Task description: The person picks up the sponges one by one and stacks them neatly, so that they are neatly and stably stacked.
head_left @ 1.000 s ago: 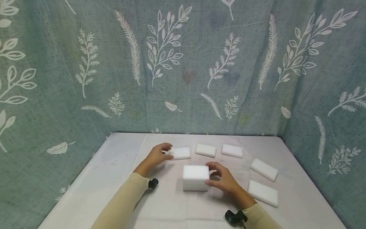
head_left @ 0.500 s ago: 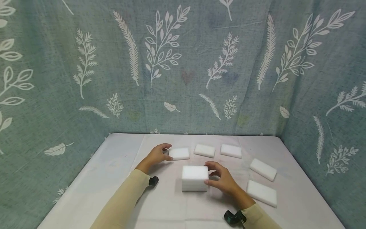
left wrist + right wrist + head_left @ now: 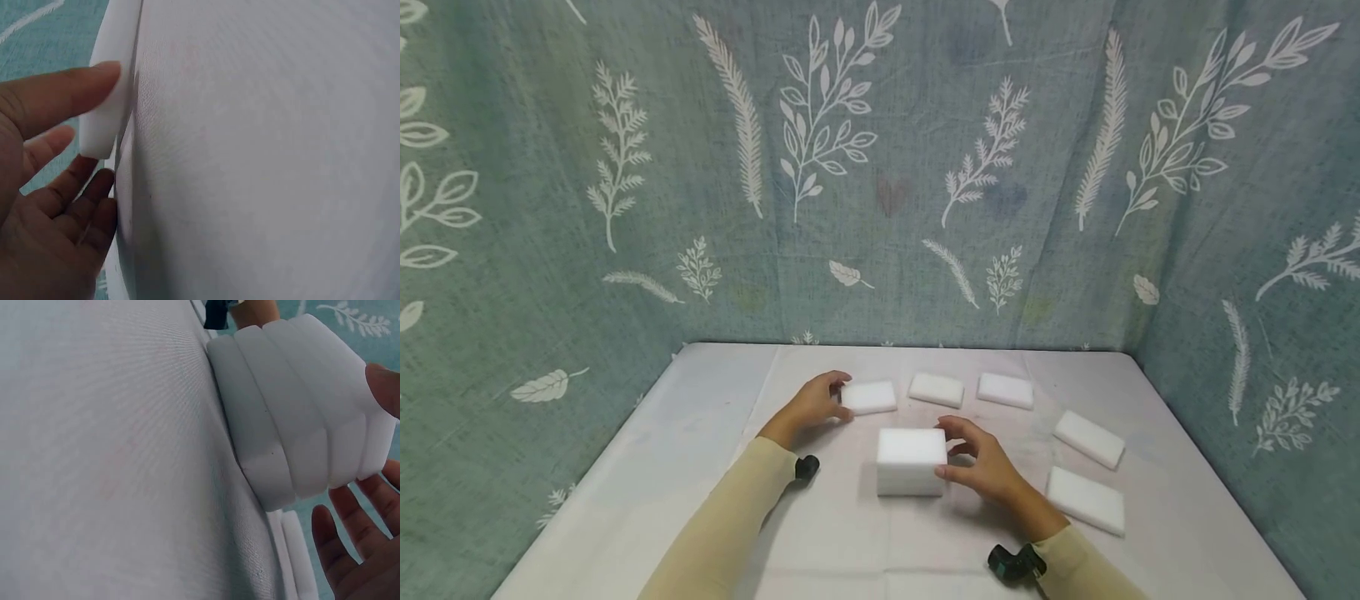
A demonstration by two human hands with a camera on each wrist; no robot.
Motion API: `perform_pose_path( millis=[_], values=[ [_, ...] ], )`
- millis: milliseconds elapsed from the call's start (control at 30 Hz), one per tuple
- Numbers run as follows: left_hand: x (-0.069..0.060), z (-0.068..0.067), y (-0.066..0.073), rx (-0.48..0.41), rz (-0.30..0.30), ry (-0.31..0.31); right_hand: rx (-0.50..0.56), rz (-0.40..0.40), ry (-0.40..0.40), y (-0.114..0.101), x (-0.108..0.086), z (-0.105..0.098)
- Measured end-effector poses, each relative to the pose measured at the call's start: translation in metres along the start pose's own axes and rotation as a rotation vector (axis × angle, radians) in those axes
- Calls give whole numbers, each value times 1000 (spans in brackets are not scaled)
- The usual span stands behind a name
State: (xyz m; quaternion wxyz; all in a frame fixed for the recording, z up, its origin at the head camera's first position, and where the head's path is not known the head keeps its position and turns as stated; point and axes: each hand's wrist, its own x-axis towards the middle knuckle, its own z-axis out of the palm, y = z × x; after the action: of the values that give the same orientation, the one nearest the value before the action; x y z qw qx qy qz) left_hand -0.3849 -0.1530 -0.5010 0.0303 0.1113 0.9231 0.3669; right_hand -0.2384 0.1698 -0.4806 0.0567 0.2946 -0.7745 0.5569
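Near the far edge of the table (image 3: 730,392), the half-curled left hand (image 3: 811,403) pinches a white block (image 3: 871,397). The similarly curved right hand (image 3: 987,463) grips a white stack (image 3: 910,471) farther from that edge.

Small rightward drift of the left arm

Since a second ago, we see the left hand (image 3: 811,402) nudged slightly right at the left end of the far white block (image 3: 871,398). Its sleeve cuff (image 3: 775,458) and dark wrist device (image 3: 807,468) have swung a little right and farther away. Our head view has tipped slightly, raising the far edge of the table (image 3: 722,392).
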Motion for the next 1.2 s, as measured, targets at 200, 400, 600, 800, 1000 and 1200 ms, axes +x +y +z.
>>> perform_pose_path(
  millis=[200, 400, 600, 800, 1000, 1200],
  values=[
    [-5, -5, 2, -87, 0, 11, -13, -33, -16, -1, 3, -1],
    [-14, -10, 11, -130, 83, 33, 8, -52, -7, -1, 6, -3],
    [-32, -12, 21, -145, 147, 64, 10, -54, -7, -1, 5, -2],
    [-47, -13, 34, -191, 206, 37, 1, -51, 7, -1, 3, -2],
    [-55, -11, 40, -191, 241, 17, 24, -53, 11, -4, 2, -3],
    [-61, -7, 38, -208, 253, 28, 8, -64, 24, 9, 1, 0]
  ],
)
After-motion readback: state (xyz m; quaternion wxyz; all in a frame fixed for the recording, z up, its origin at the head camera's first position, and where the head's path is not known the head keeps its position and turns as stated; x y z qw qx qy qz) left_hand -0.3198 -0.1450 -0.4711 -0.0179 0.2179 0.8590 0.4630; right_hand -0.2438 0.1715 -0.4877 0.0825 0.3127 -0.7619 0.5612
